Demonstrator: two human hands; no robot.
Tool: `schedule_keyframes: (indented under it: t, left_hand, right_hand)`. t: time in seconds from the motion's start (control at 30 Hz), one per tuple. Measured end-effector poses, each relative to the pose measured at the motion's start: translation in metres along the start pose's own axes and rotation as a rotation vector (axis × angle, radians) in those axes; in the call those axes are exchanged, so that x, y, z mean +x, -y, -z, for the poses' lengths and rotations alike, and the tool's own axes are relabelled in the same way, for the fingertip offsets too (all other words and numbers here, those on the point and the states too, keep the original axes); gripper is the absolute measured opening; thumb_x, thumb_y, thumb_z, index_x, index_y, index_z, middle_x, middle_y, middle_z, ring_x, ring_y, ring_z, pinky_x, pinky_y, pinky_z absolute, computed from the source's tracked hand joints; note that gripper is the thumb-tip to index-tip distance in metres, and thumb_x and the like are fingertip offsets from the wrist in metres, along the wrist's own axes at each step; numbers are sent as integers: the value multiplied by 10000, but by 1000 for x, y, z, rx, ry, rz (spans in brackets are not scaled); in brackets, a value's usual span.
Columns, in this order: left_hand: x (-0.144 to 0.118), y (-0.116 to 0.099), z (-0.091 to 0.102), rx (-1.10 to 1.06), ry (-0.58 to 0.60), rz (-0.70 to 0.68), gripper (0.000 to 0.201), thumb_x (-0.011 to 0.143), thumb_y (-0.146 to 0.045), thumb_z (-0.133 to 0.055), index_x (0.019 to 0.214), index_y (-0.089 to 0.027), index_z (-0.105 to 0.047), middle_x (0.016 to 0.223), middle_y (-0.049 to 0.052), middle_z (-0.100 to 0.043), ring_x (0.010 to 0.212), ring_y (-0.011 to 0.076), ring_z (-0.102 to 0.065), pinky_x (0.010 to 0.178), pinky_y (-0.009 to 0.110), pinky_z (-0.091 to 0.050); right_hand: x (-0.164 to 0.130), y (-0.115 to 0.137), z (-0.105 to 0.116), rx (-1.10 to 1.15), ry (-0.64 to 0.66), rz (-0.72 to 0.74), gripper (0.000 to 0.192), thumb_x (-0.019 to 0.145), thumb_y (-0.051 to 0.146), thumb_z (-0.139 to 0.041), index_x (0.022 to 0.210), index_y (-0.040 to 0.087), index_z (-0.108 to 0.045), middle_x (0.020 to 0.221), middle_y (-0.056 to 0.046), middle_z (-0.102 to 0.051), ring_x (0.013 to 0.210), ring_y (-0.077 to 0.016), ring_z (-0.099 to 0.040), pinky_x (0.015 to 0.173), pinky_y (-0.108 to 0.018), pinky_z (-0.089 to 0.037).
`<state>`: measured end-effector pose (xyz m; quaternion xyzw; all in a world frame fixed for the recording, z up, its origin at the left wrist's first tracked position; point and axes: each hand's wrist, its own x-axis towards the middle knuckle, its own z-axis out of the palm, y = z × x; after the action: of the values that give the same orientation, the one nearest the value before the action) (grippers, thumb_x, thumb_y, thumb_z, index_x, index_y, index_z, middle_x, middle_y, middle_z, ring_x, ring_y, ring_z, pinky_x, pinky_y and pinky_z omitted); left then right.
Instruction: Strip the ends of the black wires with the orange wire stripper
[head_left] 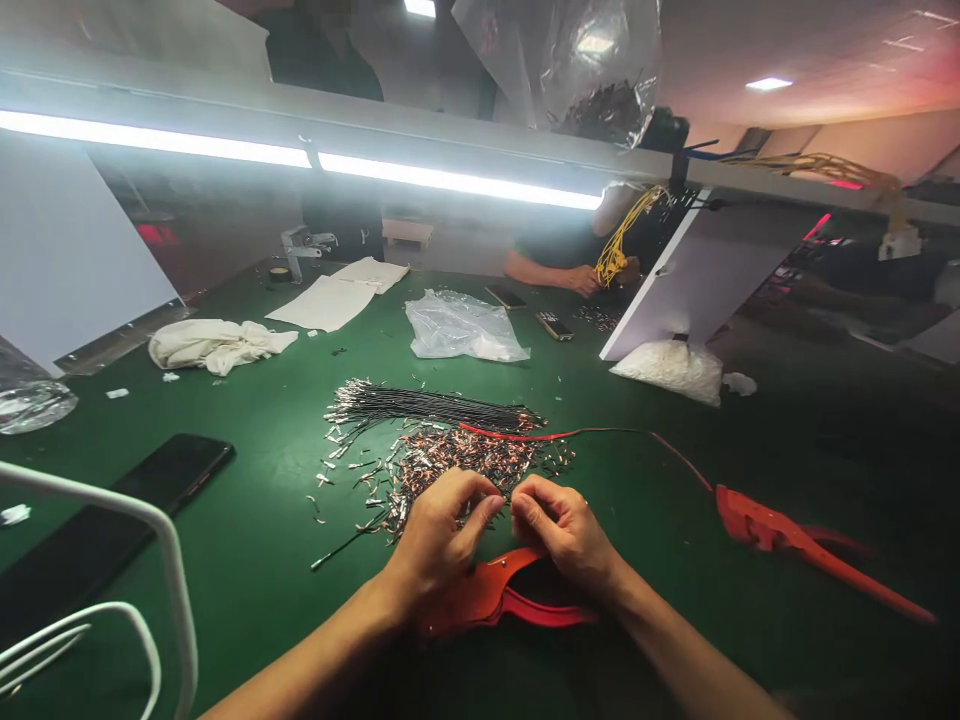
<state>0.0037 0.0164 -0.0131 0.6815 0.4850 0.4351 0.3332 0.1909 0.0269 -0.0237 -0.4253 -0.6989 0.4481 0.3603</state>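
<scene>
green bench mat under a strip light, another person's hands at 1 o'clock with yellow wires. both hands meet fingertip to fingertip at the near edge of the terminal pile, left hand and right hand each pinched shut on something too small to tell. the pile is shiny silver-copper bits lying at 12 o'clock from the hands, left slightly nearer, with the black wire bundle behind it running 9 to 3.

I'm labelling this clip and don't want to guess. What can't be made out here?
Head view only:
- What the left hand and right hand pinch: too small, covered by fingertips.
- Red tool: partly under both wrists.
- Co-worker's hand: the rest is behind the light bar.
</scene>
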Motion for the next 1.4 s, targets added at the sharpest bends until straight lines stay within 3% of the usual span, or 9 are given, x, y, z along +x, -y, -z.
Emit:
schedule_keyframes:
  t: [0.23, 0.4, 0.53, 0.63, 0.83, 1.0, 1.13, 1.23, 1.4]
  left_hand:
    - [4, 1, 2, -120, 10, 82, 244, 894, -368, -547, 841, -182, -697, 743, 17, -679, 644, 132, -576, 589, 238, -451]
    - [1, 0, 11, -50, -255, 14, 191, 878, -342, -589, 833, -184, -686, 723, -10, -661, 630, 114, -559, 594, 225, -443]
    - [2, 5, 21, 48, -463, -71, 150, 869, -296, -615, 772, -188, -656, 673, -37, -606, 604, 93, -521, 593, 210, -427]
    - [3, 7, 25, 52, -489, -107, 111, 863, -275, -629, 795, -191, -659, 718, -32, -627, 652, 97, -556, 634, 212, -449]
    - [4, 7, 21, 26, -455, -64, 121, 887, -280, -603, 857, -189, -676, 754, -24, -653, 657, 96, -587, 639, 220, -472]
    - [4, 6, 22, -17, -537, -71, 104, 877, -281, -628, 904, -197, -682, 776, -19, -666, 683, 98, -610, 657, 227, -484]
    - [4, 3, 28, -31, -656, -86, 98, 879, -286, -634, 905, -200, -672, 770, -16, -655, 673, 96, -599, 645, 235, -482]
    - [5, 0, 30, -37, -686, -108, 87, 876, -277, -640, 892, -195, -665, 769, -11, -657, 674, 98, -603, 634, 237, -487]
    - [0, 1, 21, -44, -584, -157, 24, 868, -214, -650, 884, -201, -662, 782, -17, -672, 655, 86, -609, 636, 229, -501]
  right_hand:
    - [-1, -1, -2, -44, 38, 45, 339, 970, 432, -453, 780, 183, -584, 600, 23, -530, 538, -120, -476, 545, -237, -387]
    - [-7, 2, 6, -278, 70, 221, 389, 906, 506, -554, 1068, 160, -627, 694, -5, -593, 604, -146, -507, 596, -268, -378]
    - [-12, 9, 10, -513, 171, 365, 538, 797, 668, -610, 963, 157, -644, 751, -36, -610, 681, -180, -521, 611, -293, -364]
    - [-15, 16, 9, -636, 279, 376, 570, 707, 695, -683, 950, 182, -636, 850, -39, -589, 745, -186, -500, 652, -305, -377]
    - [-21, 27, 8, -764, 429, 269, 492, 737, 579, -722, 1028, 202, -595, 973, -47, -564, 870, -222, -487, 791, -373, -418]
    - [-20, 25, 7, -789, 402, 296, 301, 788, 328, -691, 1025, 164, -602, 977, -76, -567, 860, -224, -480, 780, -371, -424]
    - [-16, 20, 21, -660, 310, 272, 327, 852, 297, -625, 1143, 151, -595, 1001, -98, -576, 895, -234, -505, 786, -363, -429]
    - [-13, 18, 36, -435, 204, 141, 287, 901, 291, -576, 1166, 179, -582, 1039, -80, -599, 903, -215, -545, 811, -352, -424]
    - [-13, 21, 36, 308, 133, -151, 312, 954, 456, -480, 1063, 180, -574, 935, -58, -603, 837, -202, -591, 725, -328, -462]
